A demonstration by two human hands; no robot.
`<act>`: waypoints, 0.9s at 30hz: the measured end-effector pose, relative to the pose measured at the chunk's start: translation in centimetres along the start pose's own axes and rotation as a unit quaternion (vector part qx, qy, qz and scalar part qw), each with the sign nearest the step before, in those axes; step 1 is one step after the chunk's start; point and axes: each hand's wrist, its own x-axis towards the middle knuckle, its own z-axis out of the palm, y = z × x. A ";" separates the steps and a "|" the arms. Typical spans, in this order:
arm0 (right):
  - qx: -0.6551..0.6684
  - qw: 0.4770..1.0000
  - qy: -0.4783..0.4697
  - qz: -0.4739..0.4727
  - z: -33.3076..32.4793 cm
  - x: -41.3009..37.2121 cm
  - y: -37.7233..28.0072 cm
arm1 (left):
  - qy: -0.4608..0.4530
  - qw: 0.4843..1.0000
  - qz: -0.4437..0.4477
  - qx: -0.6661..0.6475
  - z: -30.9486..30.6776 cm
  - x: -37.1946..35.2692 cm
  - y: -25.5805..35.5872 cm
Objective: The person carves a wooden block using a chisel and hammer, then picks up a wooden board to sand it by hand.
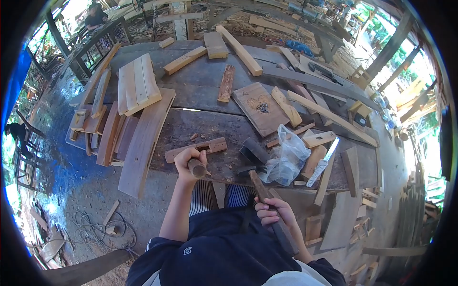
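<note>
My left hand (pixel 188 162) is closed around a short round wooden handle (pixel 197 168), whose end points up toward the camera. It is at the near edge of a reddish wooden block (pixel 218 145) with a slot in it, lying on the dark workbench (pixel 191 125). In my right hand (pixel 274 212) is a hammer (pixel 257 183), gripped by its wooden handle. The dark hammer head lies over the bench's front edge, beside a dark block (pixel 254 151) and a clear plastic bag (pixel 289 155). Whatever tool tip the left hand's handle has is hidden.
A square board with nails (pixel 260 107) lies mid-bench. Planks (pixel 143 138) are stacked at the left. A saw-like blade (pixel 324 163) and long wooden strips (pixel 334 118) lie at the right. A person (pixel 96 17) sits in the far left background.
</note>
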 end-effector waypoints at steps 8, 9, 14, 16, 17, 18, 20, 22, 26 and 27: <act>0.007 1.000 -0.006 0.015 -0.6 0.7 -0.7 | 0.220 0.966 -0.068 -0.114 -3.7 1.1 -0.2; 0.008 1.000 -0.008 0.012 -0.7 0.8 -0.8 | 0.239 0.961 -0.065 -0.124 -4.4 1.9 0.2; 0.004 1.000 -0.013 0.006 -0.7 1.2 -0.9 | 0.243 0.930 -0.271 -0.053 -7.9 4.6 2.2; 0.005 1.000 -0.015 0.008 -0.7 1.3 -0.9 | 0.161 0.916 -0.359 0.083 -9.3 4.3 1.3; 0.008 1.000 -0.017 0.006 -0.7 1.3 -0.9 | 0.024 0.908 -0.376 0.184 -9.4 4.1 1.1; 0.008 1.000 -0.015 0.007 -0.8 1.3 -0.9 | -0.113 0.873 -0.383 0.279 -9.5 3.9 1.0; 0.007 1.000 -0.024 0.006 -1.0 1.5 -0.9 | -0.178 0.835 -0.407 0.325 -8.5 3.0 1.1; 0.010 1.000 -0.022 0.006 -0.9 1.5 -0.9 | -0.213 0.807 -0.443 0.327 -7.4 1.0 -0.2; 0.006 1.000 -0.019 -0.010 -1.0 1.6 -0.6 | -0.134 0.794 -0.468 0.365 -4.9 -0.3 -0.4; 0.001 1.000 -0.019 -0.015 -1.1 1.6 -0.6 | -0.137 0.793 -0.459 0.376 -4.4 -0.5 -0.1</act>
